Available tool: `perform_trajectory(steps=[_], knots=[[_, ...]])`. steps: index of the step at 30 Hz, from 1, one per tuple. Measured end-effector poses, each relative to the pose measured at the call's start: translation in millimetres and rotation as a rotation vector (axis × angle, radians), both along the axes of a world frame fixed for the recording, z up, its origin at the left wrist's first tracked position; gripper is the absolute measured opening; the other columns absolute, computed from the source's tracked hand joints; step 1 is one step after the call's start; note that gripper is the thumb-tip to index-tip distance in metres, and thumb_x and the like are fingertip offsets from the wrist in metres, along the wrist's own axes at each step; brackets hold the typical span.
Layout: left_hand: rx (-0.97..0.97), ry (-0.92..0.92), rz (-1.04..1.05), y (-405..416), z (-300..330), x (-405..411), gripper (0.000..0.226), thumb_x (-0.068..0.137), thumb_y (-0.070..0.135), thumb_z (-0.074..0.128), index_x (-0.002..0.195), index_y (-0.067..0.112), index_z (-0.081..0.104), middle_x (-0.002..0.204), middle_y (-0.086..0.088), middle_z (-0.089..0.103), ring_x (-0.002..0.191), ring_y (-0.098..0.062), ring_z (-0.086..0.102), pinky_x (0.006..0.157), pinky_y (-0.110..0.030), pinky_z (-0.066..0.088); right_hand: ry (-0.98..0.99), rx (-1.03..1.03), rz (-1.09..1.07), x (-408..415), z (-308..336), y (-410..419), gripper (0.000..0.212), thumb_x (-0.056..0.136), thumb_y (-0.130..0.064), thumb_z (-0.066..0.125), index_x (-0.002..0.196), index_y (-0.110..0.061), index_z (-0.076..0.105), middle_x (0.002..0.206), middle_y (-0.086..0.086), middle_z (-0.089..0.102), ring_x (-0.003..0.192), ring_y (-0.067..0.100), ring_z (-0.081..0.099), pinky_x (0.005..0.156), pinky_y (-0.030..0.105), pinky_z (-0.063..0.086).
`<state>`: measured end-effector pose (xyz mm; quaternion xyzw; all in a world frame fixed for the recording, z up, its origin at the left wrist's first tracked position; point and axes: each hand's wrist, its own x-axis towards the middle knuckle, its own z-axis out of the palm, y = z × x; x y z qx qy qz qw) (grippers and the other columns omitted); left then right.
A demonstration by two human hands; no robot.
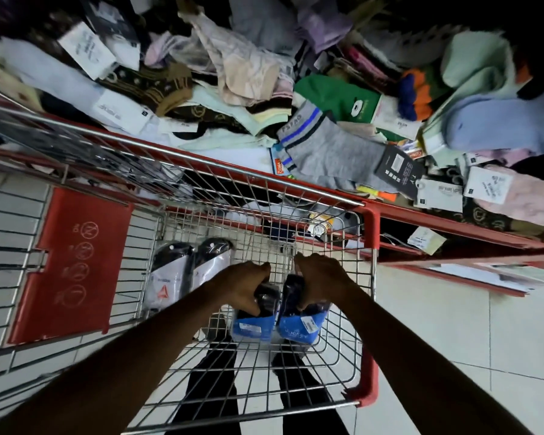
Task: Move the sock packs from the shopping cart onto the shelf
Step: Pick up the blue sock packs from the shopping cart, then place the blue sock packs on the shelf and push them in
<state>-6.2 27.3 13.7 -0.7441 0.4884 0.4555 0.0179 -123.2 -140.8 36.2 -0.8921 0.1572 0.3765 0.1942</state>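
Both my hands reach down into the wire shopping cart (343, 365). My left hand (247, 285) is closed around a dark sock pack with a blue label (253, 328). My right hand (321, 277) grips a second dark sock pack with a blue label (302, 326) right beside it. Two more sock packs, black with white wrappers (182, 274), stand against the cart's far left wall. The red-edged shelf (453, 222) runs diagonally beyond the cart, heaped with loose socks.
A red fold-down child seat panel (73, 265) hangs at the cart's left. A grey striped sock pack (327, 152) lies at the shelf's front edge. A lower red shelf (484, 277) sits at right above the white tiled floor (453, 340). My legs show under the cart.
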Motion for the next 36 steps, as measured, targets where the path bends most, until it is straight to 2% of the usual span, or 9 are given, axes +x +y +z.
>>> perform_trajectory(steps=[4,8,11,15,19,25,28,32,36], knots=[[-0.141,-0.069,0.035,20.7,36.5,-6.0,0.061,0.070,0.034,0.085,0.118,0.018,0.052,0.107,-0.004,0.070,0.095,-0.024,0.069,0.080,-0.035,0.059,-0.111,-0.026,-0.040,-13.1,34.4,10.2,0.082,0.059,-0.045,0.088,0.123,-0.013,0.049,0.112,0.009,0.067,0.106,0.029,0.063,0.084,0.031,0.046],[-0.266,-0.182,0.072,26.5,102.8,4.9,0.071,0.063,0.041,0.084,0.121,0.027,0.046,0.107,-0.001,0.071,0.096,-0.019,0.069,0.079,-0.033,0.061,-0.372,-0.108,-0.046,-9.7,99.7,13.3,0.060,0.069,-0.061,0.066,0.109,-0.017,0.067,0.103,0.005,0.075,0.101,0.026,0.070,0.085,0.031,0.053],[-0.367,-0.310,0.069,24.6,168.6,20.1,0.068,0.064,0.040,0.083,0.124,0.027,0.053,0.105,0.000,0.073,0.091,-0.018,0.070,0.068,-0.025,0.053,-0.579,-0.155,-0.064,2.7,160.8,7.7,0.070,0.060,-0.069,0.044,0.101,-0.018,0.070,0.096,0.008,0.076,0.092,0.030,0.072,0.080,0.034,0.056],[-0.474,-0.471,0.070,21.3,268.0,39.2,0.065,0.065,0.048,0.082,0.123,0.033,0.056,0.104,0.004,0.072,0.089,-0.016,0.066,0.059,-0.023,0.042,-0.583,-0.287,-0.003,18.7,256.1,-2.4,0.056,0.064,-0.052,0.073,0.111,-0.023,0.061,0.104,0.006,0.071,0.099,0.030,0.065,0.079,0.034,0.050],[-0.562,-0.569,0.072,14.8,368.6,50.6,0.069,0.066,0.045,0.082,0.127,0.031,0.054,0.092,0.006,0.069,0.076,-0.012,0.060,0.049,-0.010,0.028,-0.728,-0.398,0.018,21.0,360.6,-5.5,0.057,0.064,-0.049,0.077,0.115,-0.026,0.063,0.108,0.006,0.070,0.103,0.031,0.063,0.079,0.036,0.048],[-0.694,-0.660,0.085,-3.0,473.2,59.6,0.064,0.064,0.045,0.081,0.122,0.036,0.055,0.081,0.018,0.054,0.086,-0.011,0.059,0.062,-0.027,0.039,-0.857,-0.549,-0.009,19.2,469.2,-19.6,0.063,0.058,-0.044,0.081,0.117,-0.032,0.064,0.108,0.002,0.071,0.102,0.026,0.063,0.072,0.032,0.043],[-0.774,-0.673,0.109,-19.0,516.6,64.4,0.070,0.063,0.039,0.082,0.127,0.034,0.054,0.085,0.012,0.060,0.071,-0.005,0.056,0.057,-0.024,0.042,-0.906,-0.603,-0.042,17.2,512.5,-31.5,0.058,0.060,-0.041,0.083,0.114,-0.030,0.066,0.103,0.001,0.072,0.097,0.027,0.066,0.070,0.034,0.048],[-0.875,-0.687,0.077,-52.4,555.1,75.6,0.068,0.060,0.041,0.082,0.122,0.031,0.055,0.089,0.006,0.067,0.079,-0.017,0.060,0.066,-0.035,0.052,-0.936,-0.650,-0.093,21.9,557.3,-56.1,0.064,0.059,-0.039,0.088,0.118,-0.025,0.068,0.102,0.004,0.074,0.094,0.027,0.068,0.065,0.030,0.046],[-0.916,-0.706,0.069,-95.5,582.2,85.7,0.072,0.065,0.037,0.084,0.129,0.024,0.054,0.090,0.000,0.064,0.077,-0.020,0.057,0.061,-0.036,0.049,-0.921,-0.683,-0.128,39.5,586.3,-86.5,0.082,0.061,-0.039,0.091,0.134,-0.020,0.058,0.122,0.009,0.066,0.108,0.031,0.064,0.081,0.039,0.054]])
